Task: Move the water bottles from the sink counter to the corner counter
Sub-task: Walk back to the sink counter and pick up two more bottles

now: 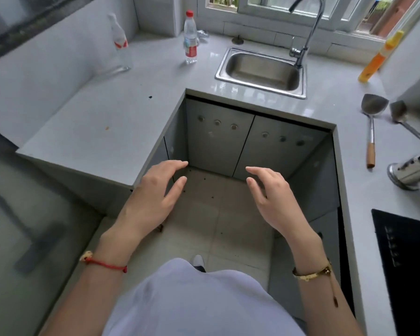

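Note:
A clear water bottle (190, 37) with a red cap and red label stands upright on the grey counter (112, 112), left of the steel sink (261, 71). A second clear bottle (120, 44) with a white cap and red-and-white label stands further left, close to the wall. My left hand (155, 190) and my right hand (272, 197) hover low in front of me over the floor gap, palms facing each other, fingers spread, holding nothing. Both hands are well short of the bottles.
A curved faucet (308, 32) rises behind the sink. An orange bottle (376, 59) stands at the right wall. Two metal spatulas (371, 127) lie on the right counter, near a steel utensil holder (412, 170) and a black cooktop (405, 267). Cabinet doors (247, 141) face me.

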### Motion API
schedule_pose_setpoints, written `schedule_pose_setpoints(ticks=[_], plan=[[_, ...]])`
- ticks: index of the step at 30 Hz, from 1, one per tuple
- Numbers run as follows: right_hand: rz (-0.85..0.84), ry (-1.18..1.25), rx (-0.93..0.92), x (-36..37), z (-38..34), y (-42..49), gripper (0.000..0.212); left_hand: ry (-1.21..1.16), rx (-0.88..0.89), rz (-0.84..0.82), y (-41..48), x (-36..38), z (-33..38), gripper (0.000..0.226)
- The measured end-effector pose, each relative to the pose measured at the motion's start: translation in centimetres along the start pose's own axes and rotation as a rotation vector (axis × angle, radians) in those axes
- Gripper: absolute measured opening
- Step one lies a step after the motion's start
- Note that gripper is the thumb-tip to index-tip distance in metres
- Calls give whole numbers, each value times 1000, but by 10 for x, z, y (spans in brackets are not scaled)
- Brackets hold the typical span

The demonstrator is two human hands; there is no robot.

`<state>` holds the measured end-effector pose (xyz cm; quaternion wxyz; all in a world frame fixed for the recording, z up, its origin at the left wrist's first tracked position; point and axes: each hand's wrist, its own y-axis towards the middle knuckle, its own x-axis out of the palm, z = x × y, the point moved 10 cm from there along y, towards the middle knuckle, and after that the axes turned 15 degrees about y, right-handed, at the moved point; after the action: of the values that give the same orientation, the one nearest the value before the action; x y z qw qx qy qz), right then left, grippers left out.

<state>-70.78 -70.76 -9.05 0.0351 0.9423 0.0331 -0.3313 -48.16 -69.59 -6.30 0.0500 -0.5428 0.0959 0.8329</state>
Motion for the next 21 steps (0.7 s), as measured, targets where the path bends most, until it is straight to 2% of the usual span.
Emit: schedule_pose_setpoints(ticks=[8, 21], plan=[[-26, 4, -9, -9, 12, 97, 35, 23, -32, 4, 91, 5, -17, 37], [-207, -36, -126, -13, 24, 286, 39, 43, -243, 110, 234, 8, -51, 37]])
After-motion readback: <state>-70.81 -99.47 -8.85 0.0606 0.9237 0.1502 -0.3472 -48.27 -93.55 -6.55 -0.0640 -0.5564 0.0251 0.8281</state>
